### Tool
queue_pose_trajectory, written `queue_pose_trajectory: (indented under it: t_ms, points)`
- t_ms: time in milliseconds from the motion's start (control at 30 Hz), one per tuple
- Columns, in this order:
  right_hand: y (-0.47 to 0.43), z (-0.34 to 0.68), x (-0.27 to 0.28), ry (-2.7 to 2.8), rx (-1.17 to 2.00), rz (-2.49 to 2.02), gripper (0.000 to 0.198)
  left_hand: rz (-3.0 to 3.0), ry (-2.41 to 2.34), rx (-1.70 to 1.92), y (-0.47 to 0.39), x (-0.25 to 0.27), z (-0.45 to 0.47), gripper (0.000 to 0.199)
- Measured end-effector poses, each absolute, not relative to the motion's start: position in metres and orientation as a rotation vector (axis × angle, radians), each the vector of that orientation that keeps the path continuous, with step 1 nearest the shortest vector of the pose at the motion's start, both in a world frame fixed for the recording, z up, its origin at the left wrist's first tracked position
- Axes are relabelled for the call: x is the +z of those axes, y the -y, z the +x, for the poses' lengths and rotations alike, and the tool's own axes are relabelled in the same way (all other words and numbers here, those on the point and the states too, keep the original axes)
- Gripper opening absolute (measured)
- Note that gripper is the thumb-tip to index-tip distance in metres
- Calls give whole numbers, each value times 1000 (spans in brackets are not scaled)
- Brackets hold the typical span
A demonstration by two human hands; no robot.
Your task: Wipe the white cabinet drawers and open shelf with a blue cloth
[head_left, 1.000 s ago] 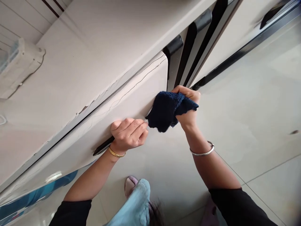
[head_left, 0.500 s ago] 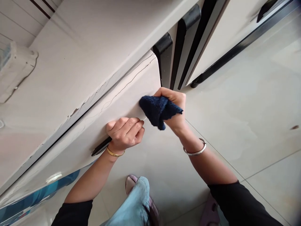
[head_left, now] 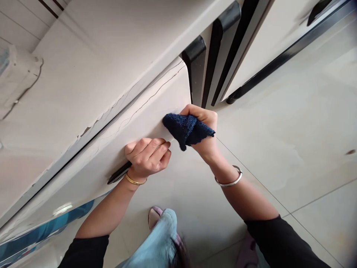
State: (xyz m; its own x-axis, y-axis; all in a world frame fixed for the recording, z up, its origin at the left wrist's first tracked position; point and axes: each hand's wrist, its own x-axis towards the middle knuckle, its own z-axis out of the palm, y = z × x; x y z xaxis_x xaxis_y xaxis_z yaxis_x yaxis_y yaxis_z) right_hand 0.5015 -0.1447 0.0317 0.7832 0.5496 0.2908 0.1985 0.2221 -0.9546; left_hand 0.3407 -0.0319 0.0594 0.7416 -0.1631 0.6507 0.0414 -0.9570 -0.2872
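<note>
My right hand grips a dark blue cloth, whose left end is against the white front panel near its right edge. My left hand is closed around the black handle on the same panel; its lower end shows below my wrist, and the fingers cover the rest. Thin dark cracks run along the panel's upper edge. Above it, the white top has a chipped front edge.
Cabinet fronts with black handles stand beyond the panel. A white box-like object sits on the top at left. Pale floor tiles spread to the right. My light blue clothing and a slipper appear below.
The right hand and cloth have shifted slightly left, and the cloth's hanging corner has moved left too. My left hand keeps its hold on the handle.
</note>
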Motion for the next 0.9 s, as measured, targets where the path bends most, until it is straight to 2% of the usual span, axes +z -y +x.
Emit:
queue_pose_trajectory:
  t_ms: [167, 300, 433, 567, 733, 900]
  points:
    - [144, 497, 34, 618, 231, -1336, 18, -2684, -103, -1039, 34, 60, 342, 16]
    - [140, 484, 41, 745, 326, -1349, 13, -2700, -97, -1042, 34, 62, 341, 12]
    - [136, 472, 51, 671, 275, -1335, 16, -2749, -216, -1097, 32, 64, 338, 17]
    - [132, 462, 64, 817, 363, -1231, 15, -2827, -361, -1199, 30, 69, 334, 19]
    - [131, 459, 65, 718, 356, -1264, 19, -2932, -397, -1152, 28, 69, 330, 17]
    - [128, 453, 69, 799, 456, -1140, 18, -2931, -392, -1254, 28, 67, 330, 20]
